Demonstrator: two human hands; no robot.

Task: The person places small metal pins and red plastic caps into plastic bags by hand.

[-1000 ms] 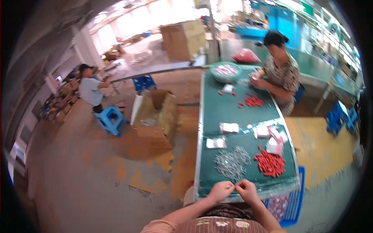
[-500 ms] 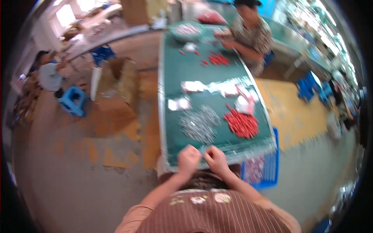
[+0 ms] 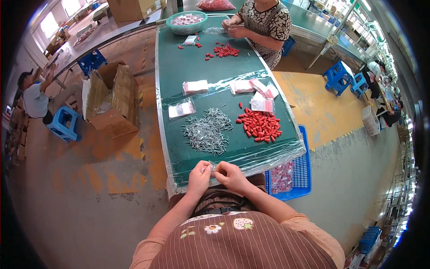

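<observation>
At the near edge of the green-topped table [image 3: 177,154], my left hand [image 3: 199,178] and my right hand [image 3: 231,176] are close together, both closed with fingers pinched. Between them shows part of a small clear plastic bag [image 3: 212,166]; its contents are hidden by my fingers. Just beyond lies a loose heap of silver screws [image 3: 206,131]. Right of that is a heap of red plastic plugs [image 3: 260,126]. Flat packs of small bags lie farther back: one clear pack [image 3: 180,109] at left, another pack [image 3: 195,87] behind it, and several overlapping packs [image 3: 262,104] at right.
Clear film covers the table's near part. Under its right edge stands a blue basket [image 3: 303,172] with filled bags. Across the table a co-worker [image 3: 264,27] handles small parts beside a green basin [image 3: 187,29]. A cardboard box [image 3: 114,98] and blue stool [image 3: 65,123] stand left.
The view has turned, so the table and my hands sit farther left in the picture. My hands stay together at the near edge, pinching, and appear slightly closer to each other.
</observation>
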